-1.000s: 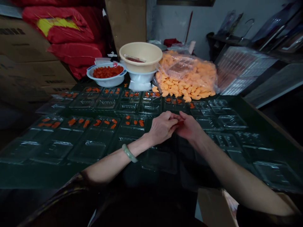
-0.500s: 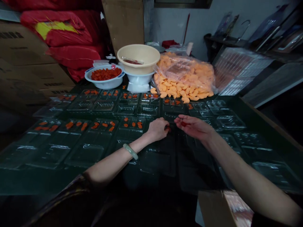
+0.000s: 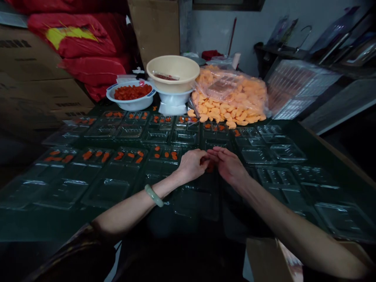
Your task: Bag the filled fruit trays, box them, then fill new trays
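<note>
From my remote position I log both hands at lower centre of the frame, above clear plastic blister trays (image 3: 105,192). The left hand (image 3: 192,165), with a pale green bangle (image 3: 153,195) on its wrist, and the right hand (image 3: 227,166) are curved inward, backs upward, with their fingertips meeting or nearly so. A small orange-red piece (image 3: 210,167) shows just beneath the fingertips; I cannot tell whether either hand grips it. The close, cupped posture appears suited to fine handling of something this small.

The trays lie edge to edge across a dark green table (image 3: 315,150), a layout that seems meant to keep many compartments within arm's reach. Trays in the rows at centre and left carry orange-red pieces (image 3: 166,154) in their compartments; the nearest trays show none that I can make out. At the far side, a white bowl (image 3: 131,102) holds a heap of similar pieces, probably kept there as a ready supply. Beside it, a beige bowl (image 3: 173,72) sits stacked on a second white bowl (image 3: 172,98), and a clear bag of pale orange pieces (image 3: 229,96) lies to their right. A stack of clear trays (image 3: 301,88) stands at upper right, with cardboard boxes (image 3: 29,78) and red sacks (image 3: 76,43) at upper left.
</note>
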`<state>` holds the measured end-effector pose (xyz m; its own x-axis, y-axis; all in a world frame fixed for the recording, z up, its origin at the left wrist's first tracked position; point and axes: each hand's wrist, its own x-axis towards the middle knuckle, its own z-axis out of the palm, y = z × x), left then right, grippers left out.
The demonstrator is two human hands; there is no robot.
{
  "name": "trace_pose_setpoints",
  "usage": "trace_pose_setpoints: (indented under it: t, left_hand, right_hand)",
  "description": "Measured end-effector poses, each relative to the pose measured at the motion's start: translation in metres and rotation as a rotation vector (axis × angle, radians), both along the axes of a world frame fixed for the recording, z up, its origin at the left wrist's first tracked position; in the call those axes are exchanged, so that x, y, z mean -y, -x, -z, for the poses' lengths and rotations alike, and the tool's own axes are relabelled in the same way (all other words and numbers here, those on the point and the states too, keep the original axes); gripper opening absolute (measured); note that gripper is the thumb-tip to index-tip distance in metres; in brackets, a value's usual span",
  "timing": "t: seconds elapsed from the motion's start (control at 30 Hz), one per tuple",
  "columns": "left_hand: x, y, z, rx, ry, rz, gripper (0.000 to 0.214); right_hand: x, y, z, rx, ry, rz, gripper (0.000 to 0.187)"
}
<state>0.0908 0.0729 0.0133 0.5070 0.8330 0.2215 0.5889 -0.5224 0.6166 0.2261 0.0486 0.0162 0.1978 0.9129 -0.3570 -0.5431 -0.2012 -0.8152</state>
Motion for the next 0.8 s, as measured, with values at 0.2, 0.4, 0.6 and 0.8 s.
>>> trace_pose_setpoints:
  t: [0.2,0.4,0.6,0.8]
  left_hand:
    - [0.002,-0.001,0.002,-0.118,-0.025,0.065,0.015]
    - [0.012,-0.008,0.002,-0.368,-0.121,0.314,0.022]
    - [0.019,-0.012,-0.003,-0.513,-0.214,0.457,0.015]
    - [0.017,-0.013,-0.009,-0.619,-0.284,0.586,0.017]
  right_hand:
    - [0.001,-0.01,-0.003,-0.018,-0.032,0.037,0.011]
    - [0.017,-0.043,-0.015,0.374,-0.039,-0.054,0.013]
    - [0.043,-0.056,-0.022,0.575,-0.036,-0.14,0.021]
    - [0.048,-0.085,-0.024,0.681,-0.147,-0.125,0.021]
